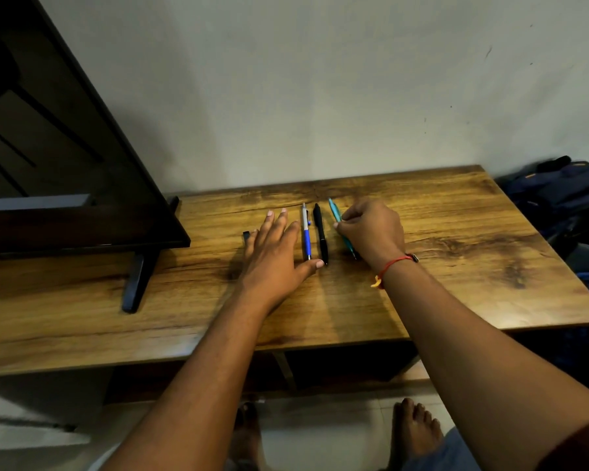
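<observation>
1. Your left hand (pixel 274 248) lies palm down on the wooden table (pixel 456 239). Its fingers (pixel 281 220) are straight, slightly spread and hold nothing.
2. The thumb of that hand stretches out to the right. Its tip ends close by the near ends of two pens, and you cannot tell whether it touches either one.
3. The blue-and-silver pen (pixel 306 237) lies just to the right of your left index finger. It runs alongside the finger and points away from you toward the wall.
4. The black pen (pixel 321 232) lies just beyond the blue one, roughly parallel to it, with a narrow strip of wood between them.
5. Your right hand (pixel 371 229) is curled, and its fingers (pixel 349 215) and thumb pinch the teal pen (pixel 334 210) around its middle.
6. The teal pen's far end sticks out past those fingertips and leans left toward the black pen. Its tip shows below the heel of the hand, near the wrist. It sits low over the wood, and whether it rests there cannot be told.
7. A small black object (pixel 246 235) pokes out beside your left little finger, partly covered. What it is cannot be made out.
8. A red thread (pixel 393 263) circles your right wrist.
9. A dark screen (pixel 65 147) on its stand is well to the left of your left fingers.
10. A dark blue backpack (pixel 558 195) lies well to the right of your right hand, past the table's edge.
</observation>
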